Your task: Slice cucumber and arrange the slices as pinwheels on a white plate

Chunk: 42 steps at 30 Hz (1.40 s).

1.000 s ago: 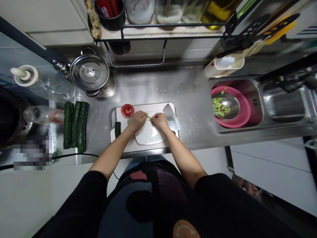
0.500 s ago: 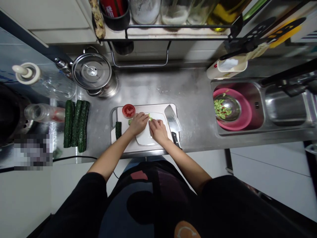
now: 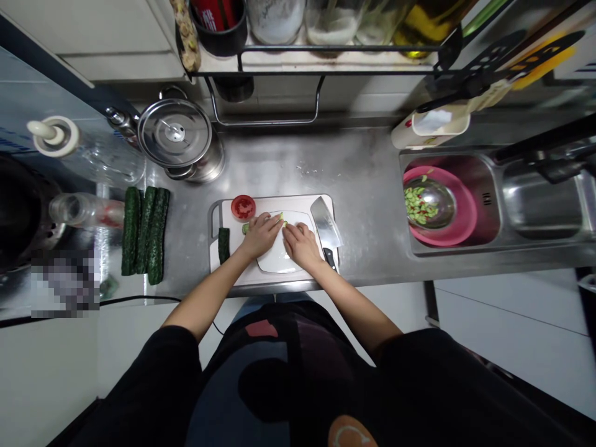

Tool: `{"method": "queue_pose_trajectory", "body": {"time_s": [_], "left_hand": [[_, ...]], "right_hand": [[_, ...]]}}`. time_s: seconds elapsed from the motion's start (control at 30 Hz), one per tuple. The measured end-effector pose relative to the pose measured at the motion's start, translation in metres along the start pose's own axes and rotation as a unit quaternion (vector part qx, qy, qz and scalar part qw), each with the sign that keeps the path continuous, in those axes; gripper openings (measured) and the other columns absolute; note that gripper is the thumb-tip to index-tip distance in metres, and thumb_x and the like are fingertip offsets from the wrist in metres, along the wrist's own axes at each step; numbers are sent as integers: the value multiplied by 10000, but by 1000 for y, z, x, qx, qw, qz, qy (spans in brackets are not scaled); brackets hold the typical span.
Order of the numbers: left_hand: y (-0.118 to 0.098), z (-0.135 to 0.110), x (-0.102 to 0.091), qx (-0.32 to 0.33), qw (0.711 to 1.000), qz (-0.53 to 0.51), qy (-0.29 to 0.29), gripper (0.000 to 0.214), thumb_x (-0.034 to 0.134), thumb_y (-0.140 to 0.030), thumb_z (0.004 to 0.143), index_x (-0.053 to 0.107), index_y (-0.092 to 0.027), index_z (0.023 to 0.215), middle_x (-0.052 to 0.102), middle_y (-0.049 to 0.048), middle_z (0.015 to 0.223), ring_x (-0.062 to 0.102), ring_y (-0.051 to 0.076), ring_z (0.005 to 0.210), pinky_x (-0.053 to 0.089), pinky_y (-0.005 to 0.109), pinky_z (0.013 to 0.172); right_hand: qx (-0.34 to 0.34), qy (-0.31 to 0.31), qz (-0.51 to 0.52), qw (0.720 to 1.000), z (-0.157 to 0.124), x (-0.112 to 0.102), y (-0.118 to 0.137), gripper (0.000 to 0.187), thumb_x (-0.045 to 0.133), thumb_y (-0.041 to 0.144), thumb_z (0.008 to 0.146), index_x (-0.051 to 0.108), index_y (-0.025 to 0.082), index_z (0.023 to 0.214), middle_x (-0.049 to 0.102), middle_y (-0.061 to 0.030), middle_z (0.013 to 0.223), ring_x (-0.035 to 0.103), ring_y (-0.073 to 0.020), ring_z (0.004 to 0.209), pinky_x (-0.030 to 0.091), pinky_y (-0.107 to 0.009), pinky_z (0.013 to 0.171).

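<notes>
A white plate (image 3: 279,261) lies on a white cutting board (image 3: 230,261) on the steel counter. My left hand (image 3: 261,236) rests at the plate's far left rim with fingers curled around pale green cucumber pieces (image 3: 280,217). My right hand (image 3: 302,244) lies on the plate's right side, fingers bent down onto it; I cannot make out anything in them. A cleaver (image 3: 326,226) lies just right of that hand. A tomato half (image 3: 243,207) and a short cucumber end (image 3: 224,244) sit on the board's left part.
Three whole cucumbers (image 3: 144,239) lie left of the board, beside bottles (image 3: 84,211) and a lidded steel pot (image 3: 176,133). A sink (image 3: 535,205) at the right holds a pink basin (image 3: 465,217) with a steel bowl of chopped vegetables (image 3: 421,205). A shelf with jars hangs above.
My right hand has drawn back from the cucumber pieces at the plate's far rim toward me, onto the plate's right side. The left hand stayed in place.
</notes>
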<state>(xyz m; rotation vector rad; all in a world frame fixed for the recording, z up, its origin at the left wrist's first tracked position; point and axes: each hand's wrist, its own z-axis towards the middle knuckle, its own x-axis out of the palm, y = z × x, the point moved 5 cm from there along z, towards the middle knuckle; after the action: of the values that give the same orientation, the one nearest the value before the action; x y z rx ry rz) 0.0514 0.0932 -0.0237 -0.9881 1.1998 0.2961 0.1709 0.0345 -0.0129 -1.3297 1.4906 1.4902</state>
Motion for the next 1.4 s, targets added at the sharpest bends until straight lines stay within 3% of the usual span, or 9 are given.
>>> {"method": "queue_pose_trajectory", "body": {"time_s": [0.63,1.03,1.17,1.3,1.4], "left_hand": [[-6,-1,0,-28,999,42,-2,355,401,-220,948,630,-237,1219,597,68,1310,459,261,1230,321,412,932],[-14,2,-11,-55,998,26,3,322,447,-215,930,654,-237,1175,605,79,1293,477,270,1203,335,432,949],[-3,-6,-32,-123,990,13,-67,296,476,-202,901,672,-213,1122,649,99,1197,519,270,1141,362,431,956],[21,-35,-57,-246,956,-18,-158,286,453,-190,891,670,-155,1074,672,114,1047,589,218,986,432,351,899],[33,-54,-61,-318,936,-33,-146,242,496,-185,856,678,-135,1007,678,102,948,612,208,900,459,324,856]], "right_hand": [[-7,-7,15,1000,-1,0,-1,413,387,276,972,566,141,1319,498,-112,1383,349,-305,1218,418,-418,915],[-11,-36,42,998,-3,1,-3,402,420,270,957,576,151,1308,517,-111,1362,363,-309,1213,429,-438,915],[-9,-80,78,994,-8,-4,-5,382,425,259,950,608,153,1267,549,-108,1323,392,-299,1182,437,-443,917],[-13,-129,121,984,-18,-10,-1,343,414,236,950,663,153,1171,621,-105,1190,450,-265,1102,436,-429,946],[-28,-146,148,978,-27,-11,7,327,408,229,953,690,150,1098,651,-104,1083,477,-247,1042,445,-415,944]]}}
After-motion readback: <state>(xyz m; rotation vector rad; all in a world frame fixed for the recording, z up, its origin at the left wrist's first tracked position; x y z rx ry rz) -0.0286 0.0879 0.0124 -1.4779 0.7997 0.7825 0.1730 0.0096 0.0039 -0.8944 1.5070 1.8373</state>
